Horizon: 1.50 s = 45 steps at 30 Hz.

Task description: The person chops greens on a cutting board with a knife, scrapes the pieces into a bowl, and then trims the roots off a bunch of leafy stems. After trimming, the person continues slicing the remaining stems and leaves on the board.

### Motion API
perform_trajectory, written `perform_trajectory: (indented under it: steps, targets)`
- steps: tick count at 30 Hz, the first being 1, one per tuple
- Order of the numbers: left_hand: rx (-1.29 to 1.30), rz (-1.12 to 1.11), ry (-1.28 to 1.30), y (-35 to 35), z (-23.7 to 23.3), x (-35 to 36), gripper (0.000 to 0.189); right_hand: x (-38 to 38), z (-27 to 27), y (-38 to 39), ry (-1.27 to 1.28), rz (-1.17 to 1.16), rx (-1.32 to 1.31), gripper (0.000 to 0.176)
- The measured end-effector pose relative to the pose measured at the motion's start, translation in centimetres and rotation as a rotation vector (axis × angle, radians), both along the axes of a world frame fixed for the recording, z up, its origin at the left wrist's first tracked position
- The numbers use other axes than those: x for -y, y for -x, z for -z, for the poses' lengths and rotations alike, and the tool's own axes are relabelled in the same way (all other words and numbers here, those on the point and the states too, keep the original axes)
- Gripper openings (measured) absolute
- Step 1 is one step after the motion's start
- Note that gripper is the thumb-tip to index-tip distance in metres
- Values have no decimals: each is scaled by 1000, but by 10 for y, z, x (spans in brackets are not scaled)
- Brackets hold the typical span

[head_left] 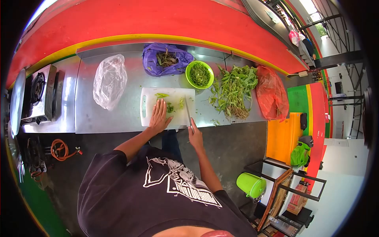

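Observation:
My left hand lies flat on the white cutting board, fingers stretched out toward the board's far side. Just beyond its fingertips is a bright green piece of vegetable, and chopped green leaves sit right beside the fingers. My right hand is closed around the handle of a knife, whose blade points away from me over the board's right part. Small pale green cut bits lie just left of the blade. A green bowl of chopped greens stands behind the board's right corner.
A pile of leafy greens lies to the right, next to a red plastic bag. Behind the board is a purple bag with plant scraps. A clear plastic bag and a gas stove are on the left.

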<state>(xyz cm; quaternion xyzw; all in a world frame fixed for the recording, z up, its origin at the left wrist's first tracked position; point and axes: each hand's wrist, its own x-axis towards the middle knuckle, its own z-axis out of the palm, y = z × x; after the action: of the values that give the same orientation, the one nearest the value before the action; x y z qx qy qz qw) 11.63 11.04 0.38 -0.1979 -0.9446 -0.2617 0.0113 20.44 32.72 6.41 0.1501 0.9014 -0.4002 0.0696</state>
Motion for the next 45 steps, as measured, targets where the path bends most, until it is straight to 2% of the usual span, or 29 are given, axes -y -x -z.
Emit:
perform_trajectory:
  steps: [1,2,5,7,8,10,13,14,15,17,18,19,21,22,25,27,28,31,33,34,37,41,43,45]
  targets:
    - [9,-5,8,1,-1,-5,85,1,-3,1,-3,-70,12,49]
    - [23,30,-38,2,-1,-10,84,-2,-8,2,-20,-101,141,49]
    - [49,110,-127,5,-9,-19,82,-11,-18,4,-8,-120,177,49]
    - [119,231,-338,10,-14,-21,79,-22,-14,7,41,-99,208,49]
    - [124,227,-332,13,-17,-22,79,-26,-12,10,48,-82,120,49]
    - [104,170,-486,20,-21,-23,76,-32,-6,15,45,-70,-31,49]
    - [80,32,-484,29,-27,-17,70,-33,-5,27,13,-92,-10,50]
    - [1,-45,-464,33,-30,-14,58,-29,-5,29,10,-88,-21,50]
    - [1,-45,-462,38,-27,-10,58,-26,-7,31,12,-88,-21,50]
    - [-20,-177,-367,52,-22,2,43,-20,-13,35,123,-154,135,48]
    - [-149,-224,-316,61,-18,7,32,-19,-7,34,104,-183,71,48]
    - [-162,-211,-242,69,-18,13,28,-16,-11,32,102,-183,51,48]
    - [-72,-70,-217,85,-18,27,26,-12,-12,29,144,-121,75,48]
    - [-77,-72,-217,90,-17,32,26,-11,-13,27,143,-123,71,48]
    - [-52,113,-184,102,-9,40,22,-9,-17,22,37,-65,58,49]
    - [-76,162,-149,109,-5,43,21,-6,-24,19,184,25,172,50]
    - [-80,173,-153,111,-4,43,21,-5,-22,16,182,37,167,50]
    - [-137,199,-112,116,1,41,15,3,-13,6,135,-14,-92,50]
    - [-132,183,-102,117,3,40,10,9,-12,0,155,12,-133,49]
    - [-140,194,-102,117,3,40,10,11,-15,-3,202,37,-44,49]
    - [-213,187,-106,114,3,42,8,26,-14,-11,188,56,-81,49]
    - [-158,189,-19,101,1,52,11,44,-10,-18,264,38,-45,50]
    - [-127,184,23,89,1,60,12,55,-12,-18,270,-1,-122,50]
    - [-105,201,84,76,0,69,13,66,-16,-21,261,-28,-31,50]
